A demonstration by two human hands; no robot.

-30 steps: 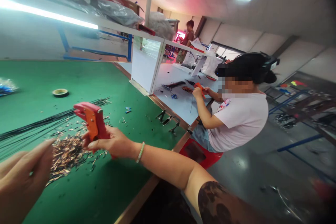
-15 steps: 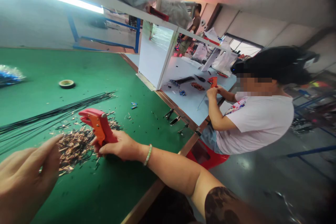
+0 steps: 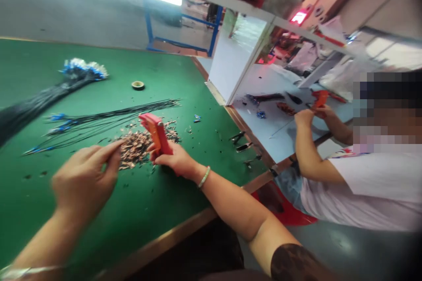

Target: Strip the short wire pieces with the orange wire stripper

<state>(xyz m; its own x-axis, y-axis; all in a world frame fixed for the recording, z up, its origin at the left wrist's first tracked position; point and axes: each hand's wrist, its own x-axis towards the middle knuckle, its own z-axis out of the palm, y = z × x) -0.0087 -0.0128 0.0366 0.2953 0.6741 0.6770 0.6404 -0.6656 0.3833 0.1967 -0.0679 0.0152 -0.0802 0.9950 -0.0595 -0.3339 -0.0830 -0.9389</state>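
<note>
We've got a red-orange plastic hand crimper [image 3: 156,134] w/ smooth, semi-gloss body. Below it, a heap of small copper-coloured metal terminals [image 3: 141,149], bright, shiny bits, rough as a pile. Thin black insulated wires [image 3: 108,116] show smooth plastic sheath w/ slight sheen. We note a green bench mat [image 3: 99,202], smooth, mostly matt, approx rubbery; brown wood-look edge strip [image 3: 161,243], plain low-sheen finish. Also white laminate panel [image 3: 227,66], smooth, semi-gloss, and blue painted metal frame [image 3: 214,30], smooth.
</note>
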